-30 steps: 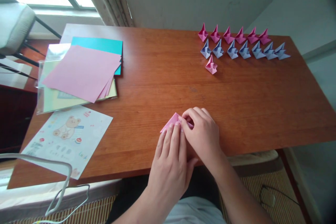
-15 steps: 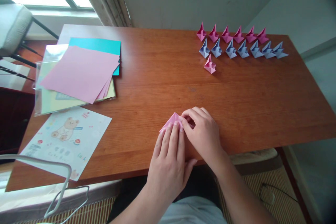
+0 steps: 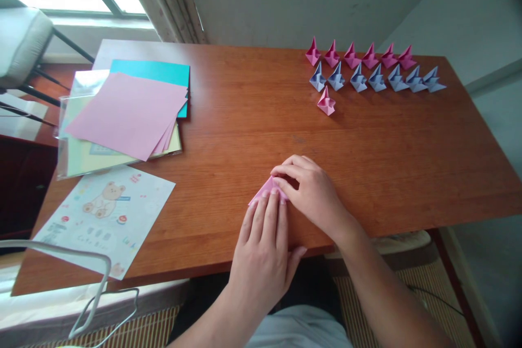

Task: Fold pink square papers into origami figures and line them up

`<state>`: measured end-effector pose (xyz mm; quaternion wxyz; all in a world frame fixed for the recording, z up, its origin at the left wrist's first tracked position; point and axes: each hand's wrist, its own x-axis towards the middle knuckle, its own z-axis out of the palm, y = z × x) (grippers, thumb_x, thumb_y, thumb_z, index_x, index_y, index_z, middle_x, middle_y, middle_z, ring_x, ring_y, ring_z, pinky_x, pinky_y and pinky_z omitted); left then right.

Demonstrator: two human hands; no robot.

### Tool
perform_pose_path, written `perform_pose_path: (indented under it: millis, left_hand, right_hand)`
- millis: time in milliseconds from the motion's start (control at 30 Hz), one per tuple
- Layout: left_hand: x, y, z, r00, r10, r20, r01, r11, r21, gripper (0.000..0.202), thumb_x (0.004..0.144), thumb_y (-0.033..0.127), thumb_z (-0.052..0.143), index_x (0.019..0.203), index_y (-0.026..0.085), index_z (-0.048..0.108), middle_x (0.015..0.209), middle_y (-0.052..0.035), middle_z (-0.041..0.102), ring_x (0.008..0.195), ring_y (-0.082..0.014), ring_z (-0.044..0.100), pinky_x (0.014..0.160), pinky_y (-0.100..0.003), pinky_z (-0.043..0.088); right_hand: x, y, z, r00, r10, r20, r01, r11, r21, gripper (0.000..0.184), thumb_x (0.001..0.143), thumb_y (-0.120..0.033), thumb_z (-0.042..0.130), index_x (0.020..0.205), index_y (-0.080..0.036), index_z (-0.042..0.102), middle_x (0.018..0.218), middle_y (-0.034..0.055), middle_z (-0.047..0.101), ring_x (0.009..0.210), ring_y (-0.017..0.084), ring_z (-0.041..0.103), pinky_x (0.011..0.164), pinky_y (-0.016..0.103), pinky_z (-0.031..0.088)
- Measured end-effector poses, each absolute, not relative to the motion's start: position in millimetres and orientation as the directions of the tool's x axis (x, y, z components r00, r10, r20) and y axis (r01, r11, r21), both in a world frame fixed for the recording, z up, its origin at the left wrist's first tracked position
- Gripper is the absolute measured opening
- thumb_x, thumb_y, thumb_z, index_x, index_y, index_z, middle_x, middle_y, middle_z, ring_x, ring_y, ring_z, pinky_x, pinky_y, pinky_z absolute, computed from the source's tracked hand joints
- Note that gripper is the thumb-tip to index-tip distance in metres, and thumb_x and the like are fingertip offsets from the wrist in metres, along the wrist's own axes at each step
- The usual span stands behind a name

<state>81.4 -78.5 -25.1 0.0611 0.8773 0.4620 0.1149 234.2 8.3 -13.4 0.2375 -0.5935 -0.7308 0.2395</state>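
The folded sheet (image 3: 268, 185) and loose sheets (image 3: 130, 111) look like matt paper, the table (image 3: 244, 109) smooth, faintly glossy wood, the sleeve (image 3: 63, 159) shiny clear plastic.
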Motion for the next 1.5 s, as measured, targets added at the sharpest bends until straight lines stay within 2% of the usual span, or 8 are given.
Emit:
perform_pose_path:
  millis: [467, 633, 933, 1200, 1500]
  left_hand:
    - [78.2, -71.7, -22.6, 0.566, 0.806, 0.176, 0.773, -0.593, 0.226, 0.074, 0.096, 0.051, 0.051, 0.147, -0.002, 0.045, 0.155, -0.0248, 0.045, 0.144, -0.0380, 0.043, 0.118, -0.049, 0.037]
    - [75.9, -65.9, -18.2, 0.577, 0.792, 0.197, 0.762, -0.609, 0.218, 0.065, 0.096, 0.045, 0.054, 0.140, -0.002, 0.053, 0.150, -0.0244, 0.052, 0.139, -0.0380, 0.051, 0.115, -0.049, 0.042]
    - [75.3, -64.9, -20.5, 0.591, 0.777, 0.217, 0.757, -0.627, 0.184, 0.062, 0.096, 0.040, 0.055, 0.140, -0.002, 0.052, 0.148, -0.0241, 0.054, 0.136, -0.0374, 0.053, 0.114, -0.048, 0.042]
    - [76.1, -65.8, -21.6, 0.584, 0.779, 0.228, 0.758, -0.624, 0.191, 0.058, 0.094, 0.035, 0.056, 0.138, -0.003, 0.053, 0.148, -0.0253, 0.054, 0.137, -0.0377, 0.052, 0.113, -0.049, 0.043]
    - [76.4, -67.4, -23.6, 0.583, 0.779, 0.231, 0.759, -0.623, 0.187, 0.060, 0.096, 0.038, 0.055, 0.140, -0.003, 0.053, 0.148, -0.0247, 0.053, 0.138, -0.0375, 0.051, 0.116, -0.048, 0.039]
  right_hand:
    - [236.2, 9.6, -17.1, -0.181, 0.982, 0.062, 0.741, 0.178, -0.647, 0.011, 0.092, -0.017, 0.066, 0.091, -0.025, 0.074, 0.092, 0.0015, 0.073, 0.093, 0.018, 0.065, 0.084, 0.032, 0.051]
    - [248.7, 5.8, -17.7, -0.142, 0.986, 0.086, 0.672, 0.160, -0.723, 0.017, 0.094, -0.015, 0.061, 0.104, -0.023, 0.072, 0.096, 0.0023, 0.072, 0.091, 0.018, 0.066, 0.084, 0.032, 0.052]
    - [251.3, -29.2, -17.6, -0.046, 0.992, 0.118, 0.787, 0.109, -0.607, 0.011, 0.092, -0.017, 0.063, 0.084, -0.021, 0.068, 0.085, 0.0024, 0.069, 0.084, 0.020, 0.061, 0.082, 0.034, 0.050]
    - [245.7, -37.9, -22.0, -0.024, 0.990, 0.137, 0.807, 0.100, -0.581, 0.012, 0.094, -0.017, 0.063, 0.083, -0.021, 0.067, 0.086, 0.0028, 0.067, 0.085, 0.020, 0.057, 0.082, 0.033, 0.048]
    - [244.6, -38.4, -25.2, -0.033, 0.987, 0.157, 0.812, 0.118, -0.572, 0.013, 0.094, -0.018, 0.061, 0.081, -0.021, 0.063, 0.085, 0.0035, 0.066, 0.084, 0.020, 0.056, 0.080, 0.034, 0.046]
